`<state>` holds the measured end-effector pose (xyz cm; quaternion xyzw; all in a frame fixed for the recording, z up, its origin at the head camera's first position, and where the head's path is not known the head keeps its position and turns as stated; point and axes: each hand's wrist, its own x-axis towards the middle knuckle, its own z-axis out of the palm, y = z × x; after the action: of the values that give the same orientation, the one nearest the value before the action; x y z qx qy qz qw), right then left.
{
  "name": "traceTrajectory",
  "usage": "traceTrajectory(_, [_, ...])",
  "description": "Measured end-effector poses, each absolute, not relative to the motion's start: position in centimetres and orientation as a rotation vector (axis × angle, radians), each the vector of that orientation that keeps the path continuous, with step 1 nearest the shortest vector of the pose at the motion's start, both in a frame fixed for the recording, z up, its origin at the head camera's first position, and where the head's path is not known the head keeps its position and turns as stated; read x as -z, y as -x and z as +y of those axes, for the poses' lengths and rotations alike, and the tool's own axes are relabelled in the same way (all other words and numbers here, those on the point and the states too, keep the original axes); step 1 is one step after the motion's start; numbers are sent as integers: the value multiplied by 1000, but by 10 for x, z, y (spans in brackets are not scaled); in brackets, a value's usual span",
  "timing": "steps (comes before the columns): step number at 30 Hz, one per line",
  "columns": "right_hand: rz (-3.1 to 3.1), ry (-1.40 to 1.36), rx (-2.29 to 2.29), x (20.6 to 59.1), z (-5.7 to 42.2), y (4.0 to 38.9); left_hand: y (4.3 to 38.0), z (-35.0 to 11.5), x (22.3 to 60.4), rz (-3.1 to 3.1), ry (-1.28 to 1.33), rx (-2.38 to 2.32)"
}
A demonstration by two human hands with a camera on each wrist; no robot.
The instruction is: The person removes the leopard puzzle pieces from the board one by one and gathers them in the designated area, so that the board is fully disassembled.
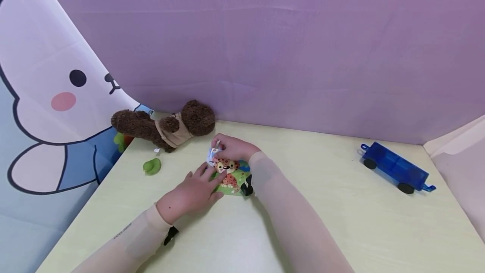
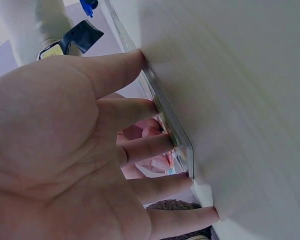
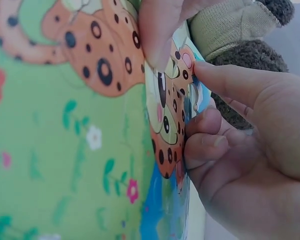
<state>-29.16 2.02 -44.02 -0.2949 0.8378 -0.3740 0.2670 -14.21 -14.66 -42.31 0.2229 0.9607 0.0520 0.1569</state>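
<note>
A flat picture board with a spotted leopard [image 1: 229, 181] on green grass lies on the table. My left hand [image 1: 195, 193] rests at its left side with fingers spread and fairly straight; in the left wrist view the fingertips touch the edge of the board [image 2: 182, 135] and the tabletop. At the board's upper left corner my right hand [image 1: 236, 148] pinches a small light-blue and white puzzle piece [image 1: 213, 156] between thumb and fingers. The right wrist view shows the thumb beside the leopard's ear; the leopard's face [image 3: 162, 110] is partly covered by a left fingertip.
Behind the board, a brown plush toy [image 1: 178, 126] in a beige top lies on its side. A small green toy [image 1: 152, 166] sits to the left. Far right stands a blue toy wagon [image 1: 395, 167] with black wheels. A purple cloth [image 1: 265, 54] hangs along the back edge.
</note>
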Motion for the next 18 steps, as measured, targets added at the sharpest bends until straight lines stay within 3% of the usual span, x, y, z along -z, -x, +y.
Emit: traceTrajectory(18, [2172, 657, 1198, 444, 31, 295, 143, -146, 422, 2750, -638, -146])
